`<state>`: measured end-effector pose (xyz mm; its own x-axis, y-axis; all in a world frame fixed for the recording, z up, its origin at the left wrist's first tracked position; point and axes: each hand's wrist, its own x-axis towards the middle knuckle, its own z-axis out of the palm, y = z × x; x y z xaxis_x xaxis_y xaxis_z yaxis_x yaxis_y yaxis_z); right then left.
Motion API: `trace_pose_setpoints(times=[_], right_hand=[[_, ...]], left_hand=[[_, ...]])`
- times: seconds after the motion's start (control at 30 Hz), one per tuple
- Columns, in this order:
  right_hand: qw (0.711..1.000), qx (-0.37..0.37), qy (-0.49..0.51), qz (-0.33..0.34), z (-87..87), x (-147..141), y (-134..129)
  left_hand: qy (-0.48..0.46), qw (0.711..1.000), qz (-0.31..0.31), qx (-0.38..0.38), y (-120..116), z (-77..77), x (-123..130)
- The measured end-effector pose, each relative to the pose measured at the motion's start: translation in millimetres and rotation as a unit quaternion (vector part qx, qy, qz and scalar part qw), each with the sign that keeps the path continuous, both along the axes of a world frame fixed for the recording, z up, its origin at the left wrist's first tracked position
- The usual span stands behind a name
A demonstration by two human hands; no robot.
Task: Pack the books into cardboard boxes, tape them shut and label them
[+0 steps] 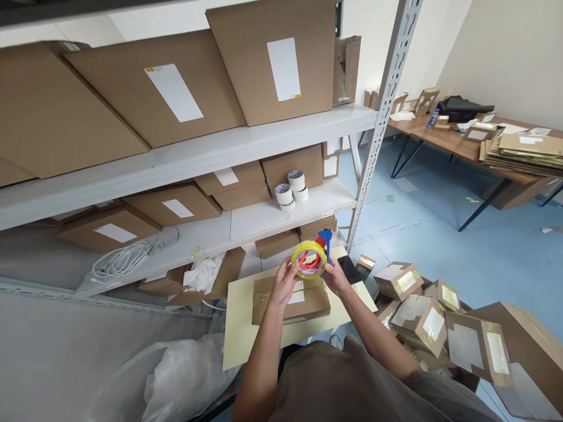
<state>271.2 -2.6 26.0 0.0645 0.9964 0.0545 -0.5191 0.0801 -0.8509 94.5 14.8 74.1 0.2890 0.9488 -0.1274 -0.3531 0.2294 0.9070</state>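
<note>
A yellow-edged tape roll [303,272] is between my two hands, above a taped cardboard box [313,303]. My left hand [285,283] is closed on the roll's left side. At its right, my right hand [335,278] grips the blue and red tape dispenser [326,237]. Part of the red hub shows through the roll's centre. The box lies flat on a pale yellow board [240,328] and has a white label. A black phone [348,269] rests on the board, right of my right hand.
Shelving [264,138] with large boxes stands ahead, carrying white tape rolls [284,194] and coiled cable [121,262]. Taped boxes [422,322] are piled on the floor at the right. A plastic bag [185,375] is at lower left; a wooden table [466,146] stands behind.
</note>
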Motion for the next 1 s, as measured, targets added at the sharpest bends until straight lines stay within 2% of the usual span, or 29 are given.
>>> trace_pose_setpoints(times=[0.37, 0.57, 0.87, 1.0], right_hand=[[0.998, 0.011, 0.015, 0.060, -6.0, 10.0, -3.8], [0.993, 0.027, 0.073, 0.093, -4.6, 15.7, -5.1], [0.986, 0.001, 0.096, 0.139, -5.3, 6.7, -20.9], [0.989, -0.003, 0.083, 0.120, -9.9, 6.1, -18.9]], left_hand=[[0.011, 0.999, 0.027, -0.030, -17.7, -6.7, -2.1], [-0.014, 0.995, 0.078, -0.066, -28.4, -10.0, 7.9], [0.003, 0.996, 0.084, -0.032, -30.7, -11.6, 6.1], [-0.005, 0.997, 0.076, -0.018, -30.9, -18.6, 5.9]])
